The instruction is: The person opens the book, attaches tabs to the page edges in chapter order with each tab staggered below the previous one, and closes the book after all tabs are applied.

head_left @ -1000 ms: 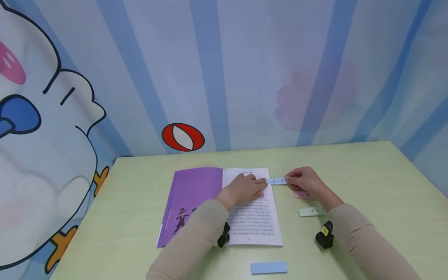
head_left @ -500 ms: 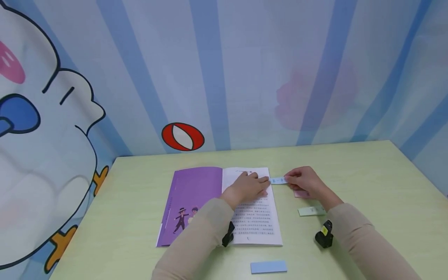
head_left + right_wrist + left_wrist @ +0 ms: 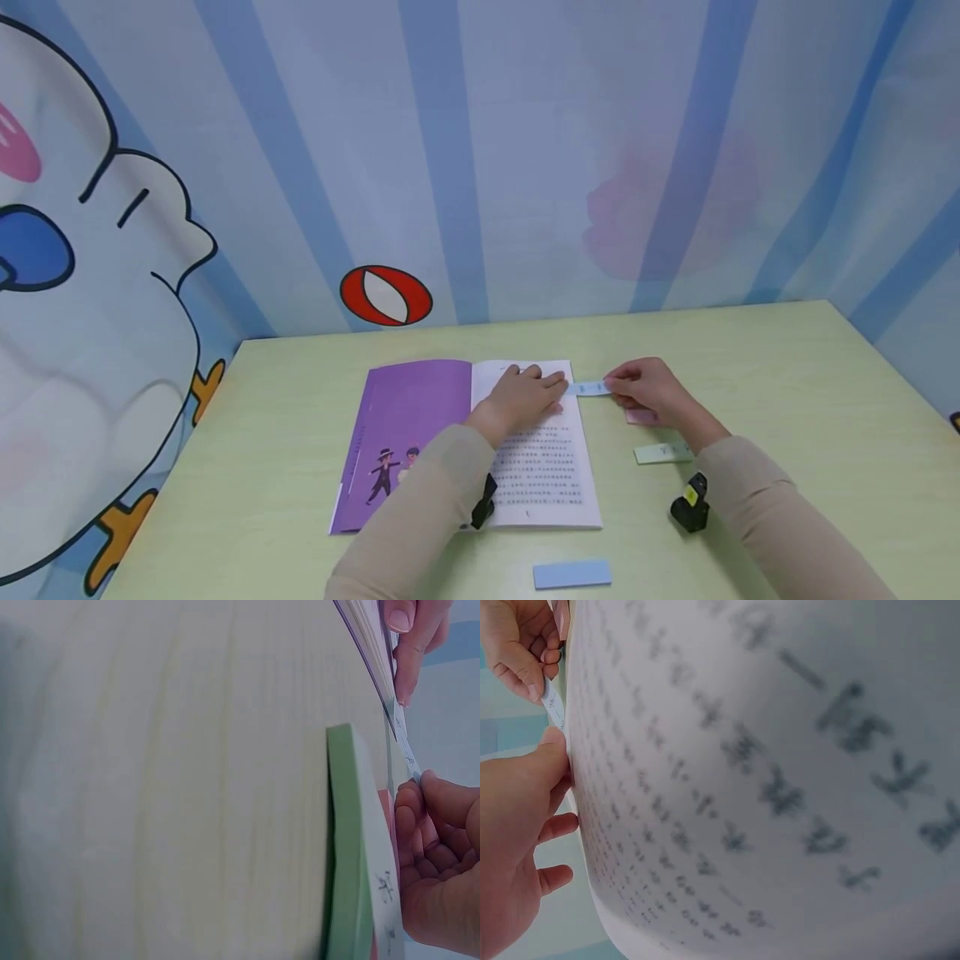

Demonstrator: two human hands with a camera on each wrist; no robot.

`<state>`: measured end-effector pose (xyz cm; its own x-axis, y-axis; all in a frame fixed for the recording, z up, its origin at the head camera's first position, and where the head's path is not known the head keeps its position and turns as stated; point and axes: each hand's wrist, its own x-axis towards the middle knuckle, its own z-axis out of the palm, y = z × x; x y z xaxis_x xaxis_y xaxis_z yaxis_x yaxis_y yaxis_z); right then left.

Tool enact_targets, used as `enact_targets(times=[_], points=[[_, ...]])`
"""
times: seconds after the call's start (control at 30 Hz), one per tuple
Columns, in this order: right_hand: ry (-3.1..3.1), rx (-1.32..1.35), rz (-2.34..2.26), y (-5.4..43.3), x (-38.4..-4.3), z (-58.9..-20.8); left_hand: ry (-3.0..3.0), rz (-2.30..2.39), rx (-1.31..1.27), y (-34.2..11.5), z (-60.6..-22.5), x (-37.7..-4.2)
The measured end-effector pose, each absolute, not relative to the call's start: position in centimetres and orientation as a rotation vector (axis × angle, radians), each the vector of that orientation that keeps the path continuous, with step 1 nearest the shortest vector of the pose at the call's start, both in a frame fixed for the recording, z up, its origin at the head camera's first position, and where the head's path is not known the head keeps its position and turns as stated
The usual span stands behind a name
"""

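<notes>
A book lies open, its purple inside cover [image 3: 420,400] on the left and a printed white page [image 3: 547,475] on the right. Near the top of that page rests my left hand [image 3: 522,398], fingers extended, the fingertips pressing at the page's right edge. From under them a light blue paper strip [image 3: 589,388] with handwriting sticks out past the edge. Its outer end is pinched between thumb and index finger of my right hand [image 3: 649,392]. The right wrist view shows this pinch on the strip [image 3: 409,757] up close. The strip's inner end is hidden under the left fingers.
Below the right hand lie a pink sticky-note pad [image 3: 640,416], partly covered, and a green pad [image 3: 660,453] with handwriting. A blue pad [image 3: 572,574] is near the table's front. A striped backdrop [image 3: 525,167] stands behind the table [image 3: 300,433].
The left fingertips slid slightly right along the strip, then back a little toward the page. My right hand keeps its pinch and hardly moves. The head view shifted slightly.
</notes>
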<state>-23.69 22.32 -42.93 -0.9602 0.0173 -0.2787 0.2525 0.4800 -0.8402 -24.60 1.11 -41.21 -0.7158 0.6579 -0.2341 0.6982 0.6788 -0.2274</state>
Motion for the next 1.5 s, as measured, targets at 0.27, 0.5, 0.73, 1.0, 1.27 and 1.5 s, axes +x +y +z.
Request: enact_targets(times=[0.27, 0.5, 0.73, 1.0, 1.27, 1.5], points=[[2.496, 0.246, -1.469, 22.5, -23.6, -43.0, 2.743, -0.457, 1.16, 0.7, -41.2, -24.5], [2.491, 0.249, -1.465, 22.7, -23.5, -43.0, 2.714, -0.405, 1.291, 0.8, -41.1, -24.1], [2.488, 0.245, -1.458, 22.6, -23.6, -42.9, 2.731, -0.368, 1.303, 1.4, -41.2, -23.8], [2.467, 0.278, -1.47, 22.3, -23.8, -43.0, 2.742, -0.35, 1.263, 2.0, -41.4, -24.3], [2.478, 0.236, -1.466, 22.3, -23.9, -43.0, 2.758, -0.354, 1.234, 1.8, -41.6, -24.6], [2.471, 0.256, -1.474, 22.3, -23.7, -42.9, 2.764, -0.396, 1.238, 1.5, -41.7, -24.5]])
